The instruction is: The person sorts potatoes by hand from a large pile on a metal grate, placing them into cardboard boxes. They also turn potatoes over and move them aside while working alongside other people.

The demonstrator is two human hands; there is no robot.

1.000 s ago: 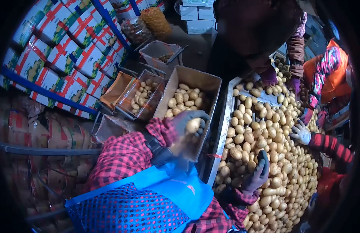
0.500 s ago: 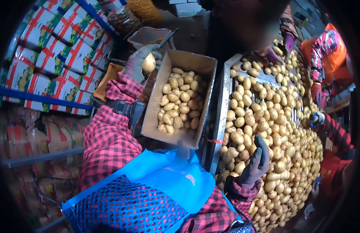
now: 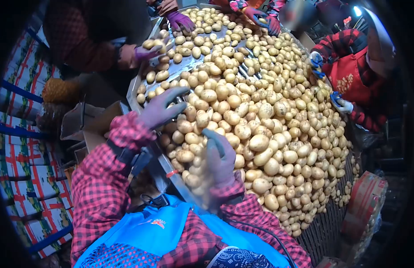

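A large heap of pale brown potatoes (image 3: 259, 143) covers the metal sorting table in front of me. My left hand (image 3: 161, 109), in a grey-purple glove, reaches over the table's near left part. Its fingers are stretched out and apart above the potatoes, and no potato shows in it. Lower and to the right, my right hand (image 3: 221, 158) wears a similar glove. Its fingers point upward with the thumb apart, beside potatoes at the near edge. Some potatoes left of that hand look smeared by motion.
Across the table, co-workers' gloved hands (image 3: 182, 21) handle potatoes, and one hand (image 3: 149, 50) at the upper left holds some. Metal edging (image 3: 174, 176) runs along my side. An open cardboard box (image 3: 102, 123) and stacked printed cartons (image 3: 30, 156) stand to the left.
My view has swung right toward the heap. My left hand has left the potato-filled cardboard box for the table and no longer holds a potato. My right hand remains open among the potatoes.
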